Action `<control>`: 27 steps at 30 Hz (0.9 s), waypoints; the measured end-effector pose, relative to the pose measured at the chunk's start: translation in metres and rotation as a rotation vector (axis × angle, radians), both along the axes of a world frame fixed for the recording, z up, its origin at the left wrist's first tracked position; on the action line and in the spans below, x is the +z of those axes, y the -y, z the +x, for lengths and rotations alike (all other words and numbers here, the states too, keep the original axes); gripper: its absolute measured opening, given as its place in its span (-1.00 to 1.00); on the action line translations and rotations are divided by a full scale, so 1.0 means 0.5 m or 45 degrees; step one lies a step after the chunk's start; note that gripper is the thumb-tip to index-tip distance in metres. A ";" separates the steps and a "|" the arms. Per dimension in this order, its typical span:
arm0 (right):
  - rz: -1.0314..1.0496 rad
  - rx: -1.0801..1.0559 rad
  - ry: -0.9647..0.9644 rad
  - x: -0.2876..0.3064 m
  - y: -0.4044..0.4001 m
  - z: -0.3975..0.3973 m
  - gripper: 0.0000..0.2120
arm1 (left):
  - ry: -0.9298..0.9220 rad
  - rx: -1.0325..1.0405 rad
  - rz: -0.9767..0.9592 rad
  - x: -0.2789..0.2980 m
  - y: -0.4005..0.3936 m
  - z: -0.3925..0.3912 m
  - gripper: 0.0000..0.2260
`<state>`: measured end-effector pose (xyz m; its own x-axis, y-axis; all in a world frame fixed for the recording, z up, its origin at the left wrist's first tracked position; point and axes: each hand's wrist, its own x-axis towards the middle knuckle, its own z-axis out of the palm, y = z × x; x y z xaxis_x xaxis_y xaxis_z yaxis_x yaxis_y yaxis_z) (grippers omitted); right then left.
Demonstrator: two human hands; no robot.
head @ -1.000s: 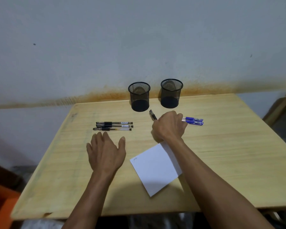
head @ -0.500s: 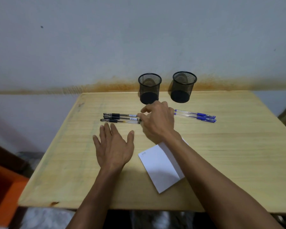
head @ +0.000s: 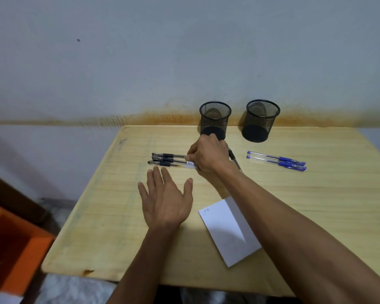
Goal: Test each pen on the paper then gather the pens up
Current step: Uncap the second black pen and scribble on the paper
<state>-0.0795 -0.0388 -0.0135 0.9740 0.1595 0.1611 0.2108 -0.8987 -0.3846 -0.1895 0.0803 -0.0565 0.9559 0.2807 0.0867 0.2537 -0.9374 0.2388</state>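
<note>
Three black pens (head: 166, 160) lie side by side on the wooden table (head: 316, 194), left of centre. My right hand (head: 208, 156) is closed over their right ends and holds another black pen (head: 234, 160), which sticks out toward my wrist. Two blue pens (head: 276, 161) rest parallel to each other on the right. The white paper (head: 226, 233) lies near the front edge with a small scribble at its top left corner; my right forearm crosses over part of it. My left hand (head: 166, 200) lies flat on the table, fingers spread, holding nothing.
Two black mesh pen cups (head: 215, 116) (head: 261, 119) stand at the back of the table against the grey wall. An orange object (head: 11, 249) sits on the floor left of the table.
My right hand has moved left with its pen, from beside the blue pens to the ends of the black pens. My left hand has stayed flat. The view has shifted slightly.
</note>
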 end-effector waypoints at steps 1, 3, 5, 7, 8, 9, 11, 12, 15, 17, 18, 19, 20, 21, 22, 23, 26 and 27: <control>0.004 0.015 -0.004 -0.001 0.001 0.002 -0.81 | 0.003 0.001 -0.002 0.000 0.000 0.000 -0.25; -0.005 0.039 0.022 -0.003 0.003 0.004 -0.81 | 0.006 0.003 -0.010 0.001 0.000 0.001 -0.25; -0.030 0.041 0.065 -0.002 0.011 0.004 -0.80 | 0.009 0.002 -0.019 0.001 0.000 0.000 -0.25; 0.047 0.030 0.063 0.004 0.029 -0.002 -0.83 | 0.022 -0.001 -0.027 0.001 -0.001 -0.001 -0.24; 0.157 0.021 0.030 0.011 0.043 -0.008 -0.86 | 0.035 -0.003 -0.032 0.000 -0.001 0.000 -0.24; 0.304 0.017 -0.001 0.019 0.059 -0.018 -0.89 | 0.048 -0.005 -0.039 0.000 -0.001 0.000 -0.25; 0.608 0.001 -0.008 0.039 0.095 -0.050 -0.91 | 0.061 -0.012 -0.061 0.000 -0.001 -0.001 -0.25; 0.751 -0.023 -0.002 0.049 0.114 -0.072 -0.91 | 0.065 -0.016 -0.078 0.000 -0.003 -0.002 -0.25; 1.126 -0.095 -0.033 0.067 0.174 -0.151 -0.92 | 0.113 -0.012 -0.163 0.000 -0.008 -0.005 -0.31; 1.277 -0.137 -0.050 0.070 0.211 -0.203 -0.95 | 0.310 -0.015 -0.332 0.008 -0.009 -0.011 -0.47; 1.320 -0.160 -0.049 0.070 0.228 -0.224 -0.96 | 0.462 -0.033 -0.470 0.016 -0.006 -0.017 -0.56; 1.345 -0.180 -0.050 0.068 0.242 -0.242 -0.96 | 0.618 -0.080 -0.620 0.025 -0.001 -0.025 -0.64; 1.363 -0.200 -0.057 0.065 0.254 -0.257 -0.96 | 0.731 -0.164 -0.750 0.036 0.007 -0.035 -0.69; 1.386 -0.220 -0.068 0.063 0.262 -0.270 -0.95 | 0.768 -0.273 -0.832 0.050 0.018 -0.046 -0.70; 1.422 -0.239 -0.080 0.061 0.268 -0.279 -0.94 | 0.738 -0.399 -0.860 0.063 0.030 -0.056 -0.70; 1.470 -0.255 -0.093 0.059 0.272 -0.287 -0.93 | 0.681 -0.521 -0.832 0.071 0.043 -0.061 -0.68; 1.670 -0.268 -0.128 0.062 0.276 -0.300 -0.92 | 0.626 -0.712 -0.728 0.080 0.079 -0.071 -0.69; 1.743 -0.272 -0.135 0.065 0.276 -0.301 -0.91 | 0.641 -0.708 -0.739 0.083 0.089 -0.074 -0.73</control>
<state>-0.2303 -0.1768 0.0190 0.9765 -0.2153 -0.0084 0.0337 0.1913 -0.9810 -0.2265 0.0356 -0.0152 0.8538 -0.0746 0.5152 -0.4533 -0.5933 0.6652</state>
